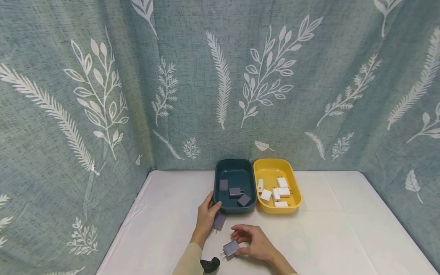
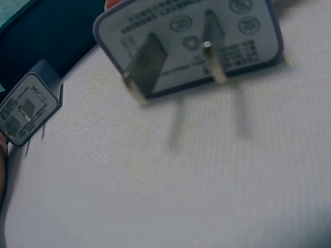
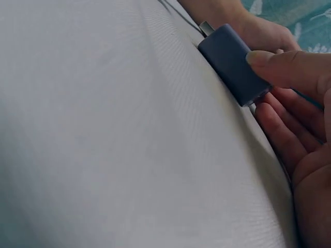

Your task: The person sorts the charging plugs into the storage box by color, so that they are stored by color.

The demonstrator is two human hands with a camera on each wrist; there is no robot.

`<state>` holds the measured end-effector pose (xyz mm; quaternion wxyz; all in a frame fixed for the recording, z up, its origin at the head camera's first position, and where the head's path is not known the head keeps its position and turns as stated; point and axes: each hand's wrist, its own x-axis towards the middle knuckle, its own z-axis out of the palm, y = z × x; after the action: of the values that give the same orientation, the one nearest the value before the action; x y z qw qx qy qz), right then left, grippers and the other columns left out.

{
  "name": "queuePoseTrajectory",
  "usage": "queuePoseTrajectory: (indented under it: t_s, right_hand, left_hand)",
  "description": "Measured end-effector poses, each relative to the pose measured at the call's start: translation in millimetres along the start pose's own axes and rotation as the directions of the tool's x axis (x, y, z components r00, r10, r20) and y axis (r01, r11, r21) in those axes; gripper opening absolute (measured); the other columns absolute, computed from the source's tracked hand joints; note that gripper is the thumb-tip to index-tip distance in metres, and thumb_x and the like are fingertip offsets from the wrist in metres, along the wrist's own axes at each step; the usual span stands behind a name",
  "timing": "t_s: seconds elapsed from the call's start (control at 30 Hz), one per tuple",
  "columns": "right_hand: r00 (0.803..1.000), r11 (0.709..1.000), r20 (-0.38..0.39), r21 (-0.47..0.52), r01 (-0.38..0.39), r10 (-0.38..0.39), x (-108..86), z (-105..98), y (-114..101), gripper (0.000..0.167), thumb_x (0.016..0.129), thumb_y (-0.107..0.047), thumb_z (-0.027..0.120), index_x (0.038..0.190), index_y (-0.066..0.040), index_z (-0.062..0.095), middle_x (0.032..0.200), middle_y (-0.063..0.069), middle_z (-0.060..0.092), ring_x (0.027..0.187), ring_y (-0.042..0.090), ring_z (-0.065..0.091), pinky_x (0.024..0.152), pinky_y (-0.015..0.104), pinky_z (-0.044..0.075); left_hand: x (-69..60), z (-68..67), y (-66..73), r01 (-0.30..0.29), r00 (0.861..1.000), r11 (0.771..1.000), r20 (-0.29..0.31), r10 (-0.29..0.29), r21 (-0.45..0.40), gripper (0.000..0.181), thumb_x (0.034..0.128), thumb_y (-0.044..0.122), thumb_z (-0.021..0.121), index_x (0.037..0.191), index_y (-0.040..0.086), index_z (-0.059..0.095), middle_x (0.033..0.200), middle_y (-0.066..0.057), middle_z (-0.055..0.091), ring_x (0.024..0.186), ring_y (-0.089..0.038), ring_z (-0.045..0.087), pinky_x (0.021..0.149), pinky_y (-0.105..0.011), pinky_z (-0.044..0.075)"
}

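Note:
My right hand (image 1: 252, 242) pinches a purple-grey phone charger plug (image 1: 231, 249) between thumb and fingers, just above the table. In the right wrist view the thumb lies on the side of that plug (image 3: 232, 67); up close in the left wrist view, its printed face and two metal prongs (image 2: 147, 67) show. My left hand (image 1: 205, 217) grips the near left corner of a dark blue tray (image 1: 235, 210), thumb at the front and fingers along the side. Beside that hand, another purple-grey plug (image 1: 219, 221) rests on the table, prongs facing me. Inside the blue tray lie 3 similar plugs (image 1: 235, 192).
Against the blue tray's right side stands a yellow tray (image 1: 295, 183) with several white charger plugs (image 1: 266, 195). A white cloth (image 1: 326, 236) covers the table. Leaf-patterned green curtains (image 1: 192, 95) hang behind and at both sides. Something black (image 1: 210, 264) sits at the left wrist.

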<state>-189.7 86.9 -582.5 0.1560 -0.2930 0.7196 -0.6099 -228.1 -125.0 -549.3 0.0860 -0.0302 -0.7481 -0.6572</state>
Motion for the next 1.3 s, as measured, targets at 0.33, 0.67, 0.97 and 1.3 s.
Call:
queuePoseTrajectory:
  t_s: [0.33,0.67,0.97,1.3]
  right_hand:
    - [0.997,0.997,0.061,-0.071,-0.033,0.037,1.0,-3,0,0.066,0.068,0.005,0.079,0.13,-0.002,0.058,0.113,0.013,0.069,0.095,0.003,0.066,0.088,0.014,0.054]
    - [0.996,0.994,-0.008,0.054,-0.093,0.094,1.6,-4,-2,0.065,0.07,0.004,0.079,0.13,0.003,0.056,0.11,0.017,0.069,0.094,0.005,0.068,0.087,0.019,0.057]
    - [0.993,0.992,-0.079,0.092,-0.083,0.09,1.7,-4,-1,0.06,0.073,0.001,0.081,0.128,0.005,0.057,0.11,0.019,0.069,0.093,0.004,0.068,0.086,0.021,0.058]
    - [0.982,0.992,-0.153,0.078,-0.102,0.113,3.0,-6,-6,0.055,0.074,-0.007,0.083,0.123,0.005,0.061,0.111,0.02,0.069,0.095,0.007,0.068,0.089,0.025,0.058]
  left_hand:
    - [1.0,-1.1,0.1,0.0,1.0,1.0,0.008,0.0,0.012,0.057,0.0957,0.009,0.058,0.145,-0.009,0.036,0.149,-0.029,0.038,0.135,-0.041,0.043,0.109,-0.046,0.041]
    - [-0.7,-1.2,3.5,0.008,1.0,1.0,0.004,-0.008,0.008,0.059,0.0957,0.013,0.059,0.145,-0.008,0.036,0.15,-0.028,0.039,0.136,-0.04,0.043,0.109,-0.044,0.041]
    - [10.1,1.6,-27.2,-0.012,1.0,1.0,-0.029,0.011,-0.01,0.057,0.0949,0.011,0.06,0.146,-0.003,0.039,0.15,-0.024,0.041,0.135,-0.036,0.046,0.107,-0.035,0.046]
    - [12.2,3.8,-37.1,-0.014,0.999,1.0,-0.046,0.015,0.014,0.057,0.0952,0.014,0.06,0.147,0.0,0.04,0.15,-0.02,0.042,0.135,-0.033,0.047,0.109,-0.039,0.043]
